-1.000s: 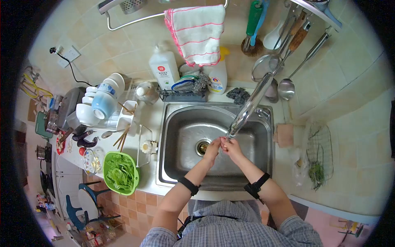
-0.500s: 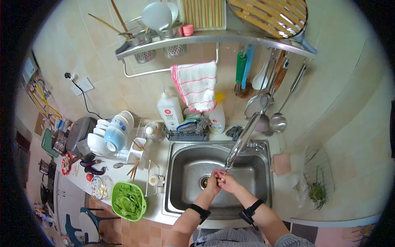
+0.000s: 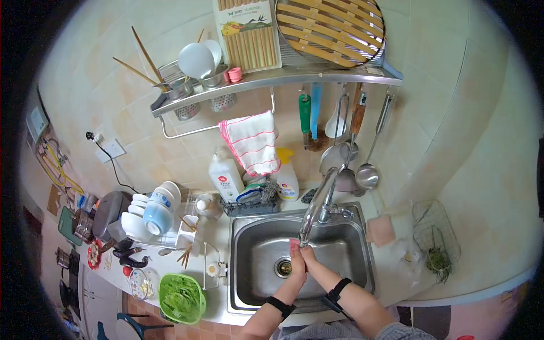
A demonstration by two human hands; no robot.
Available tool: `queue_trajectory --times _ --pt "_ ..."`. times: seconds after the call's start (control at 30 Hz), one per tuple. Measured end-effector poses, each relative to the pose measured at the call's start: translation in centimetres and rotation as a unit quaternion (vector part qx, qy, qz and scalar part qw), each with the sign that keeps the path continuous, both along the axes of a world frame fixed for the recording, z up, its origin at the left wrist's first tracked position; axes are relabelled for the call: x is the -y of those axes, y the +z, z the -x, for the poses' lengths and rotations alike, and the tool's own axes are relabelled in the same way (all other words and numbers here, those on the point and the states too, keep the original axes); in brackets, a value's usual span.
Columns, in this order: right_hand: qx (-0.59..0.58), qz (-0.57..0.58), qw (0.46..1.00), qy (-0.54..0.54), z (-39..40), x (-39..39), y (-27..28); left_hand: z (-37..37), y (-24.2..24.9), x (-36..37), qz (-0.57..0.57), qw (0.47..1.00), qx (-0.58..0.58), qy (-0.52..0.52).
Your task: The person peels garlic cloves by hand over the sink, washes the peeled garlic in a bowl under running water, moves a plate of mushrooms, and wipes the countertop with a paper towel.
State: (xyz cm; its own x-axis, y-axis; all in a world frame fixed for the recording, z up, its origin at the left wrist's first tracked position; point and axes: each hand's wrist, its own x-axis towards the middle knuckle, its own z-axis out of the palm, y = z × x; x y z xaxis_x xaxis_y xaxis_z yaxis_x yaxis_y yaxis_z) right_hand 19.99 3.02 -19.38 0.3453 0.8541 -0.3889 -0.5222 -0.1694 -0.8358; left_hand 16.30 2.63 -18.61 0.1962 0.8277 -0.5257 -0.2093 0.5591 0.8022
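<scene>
Both hands meet under the tap [image 3: 317, 207] over the sink [image 3: 252, 258]; left hand [image 3: 298, 262] and right hand [image 3: 309, 256] pressed together, grips holding nothing visible.

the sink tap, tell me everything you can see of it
The tap is a long, shiny metal spout, chrome by its look, rising from a base with a small lever at the back right rim of the steel sink. It leans forward and left over the basin, outlet down. The left hand and right hand are pressed together just under the outlet. Water flow cannot be made out.
</scene>
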Motion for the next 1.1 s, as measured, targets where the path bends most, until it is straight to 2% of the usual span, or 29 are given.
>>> queue_trajectory --times 0.03,0.13,0.17,0.23,0.27,0.3,0.37,0.4,0.5,0.53,0.6,0.63,0.67,0.7,0.73,0.77,0.8,0.83,0.87,0.9,0.97,1.0,1.07,1.1 --pt "0.034 -0.015 0.999 -0.002 0.1 0.7 1.6 0.1 -0.1 0.0 0.011 0.999 0.039 -0.002" --pt "0.035 0.009 0.999 0.007 0.4 1.1 1.3 0.6 -0.2 0.2 0.047 0.987 0.155 -0.006" --pt "0.036 0.011 0.999 0.002 0.2 1.5 1.1 0.5 -0.1 0.1 0.05 0.987 0.155 -0.01" --pt "0.26 0.086 0.957 0.094 -0.1 2.7 2.0 0.4 0.8 -0.2 0.131 0.972 0.194 0.008" --pt "0.273 0.058 0.958 0.07 -0.1 3.2 2.2 0.6 -1.8 -0.9 0.144 0.961 0.236 0.0" --pt "0.272 0.062 0.958 0.068 -0.3 3.6 1.4 0.6 -1.0 -0.5 0.147 0.961 0.235 -0.002" --pt "0.261 -0.032 0.963 0.061 -1.1 4.4 1.3 -0.1 0.5 -0.2 0.146 0.96 0.238 0.006" --pt "0.348 0.005 0.933 0.088 -1.5 5.1 1.9 0.0 0.9 -0.4 0.148 0.962 0.23 0.003" --pt "0.393 0.014 0.916 0.079 -2.1 5.7 2.6 0.1 -1.5 -1.4 0.16 0.962 0.222 -0.014" --pt "0.391 0.014 0.917 0.078 -2.0 5.5 2.4 0.2 -0.1 -1.1 0.148 0.966 0.213 -0.009" --pt "0.304 -0.025 0.952 -0.024 -1.6 4.6 1.6 0.6 2.5 -0.7 0.136 0.968 0.213 -0.006" --pt "0.301 -0.024 0.953 -0.024 -1.4 4.1 0.6 0.9 2.9 -0.6 0.125 0.969 0.214 -0.003" --pt "0.164 -0.014 0.984 -0.061 -1.2 3.5 -0.4 1.5 1.2 -1.0 0.109 0.971 0.209 -0.047" --pt "0.025 -0.006 0.995 -0.097 -0.8 3.2 0.1 2.1 0.8 -1.2 0.109 0.971 0.206 -0.046" --pt "-0.055 0.016 0.993 -0.098 -0.7 3.1 0.6 2.7 0.6 -1.4 0.082 0.977 0.181 -0.081" --pt "-0.058 0.016 0.993 -0.097 -1.0 2.8 1.2 3.2 0.3 -1.5 0.055 0.98 0.155 -0.115" --pt "-0.123 0.004 0.992 -0.04 -1.4 2.9 1.3 3.6 0.9 -1.5 0.056 0.98 0.153 -0.113" --pt "-0.188 -0.008 0.982 0.019 -1.7 2.9 1.4 4.0 1.5 -1.4 0.031 0.986 0.104 -0.128" --pt "-0.192 0.04 0.98 0.027 -1.8 2.6 1.5 4.3 2.1 -1.2 0.004 0.988 0.055 -0.141" --pt "-0.193 0.041 0.98 0.029 -1.7 2.2 1.7 4.5 2.3 -1.0 0.005 0.989 0.054 -0.139" --pt "-0.225 0.122 0.967 -0.007 -1.4 1.7 2.2 4.5 2.8 -0.5 -0.051 0.99 0.034 -0.127" --pt "-0.228 0.116 0.967 -0.003 -1.2 1.9 3.4 4.5 2.6 -0.5 -0.051 0.99 0.033 -0.126" --pt "-0.209 0.13 0.969 0.0 -1.1 2.2 5.4 4.5 2.1 -0.2 -0.168 0.973 -0.059 -0.148" --pt "-0.189 0.143 0.972 0.003 -1.0 2.3 5.7 4.2 2.4 -0.1 -0.167 0.973 -0.059 -0.148"
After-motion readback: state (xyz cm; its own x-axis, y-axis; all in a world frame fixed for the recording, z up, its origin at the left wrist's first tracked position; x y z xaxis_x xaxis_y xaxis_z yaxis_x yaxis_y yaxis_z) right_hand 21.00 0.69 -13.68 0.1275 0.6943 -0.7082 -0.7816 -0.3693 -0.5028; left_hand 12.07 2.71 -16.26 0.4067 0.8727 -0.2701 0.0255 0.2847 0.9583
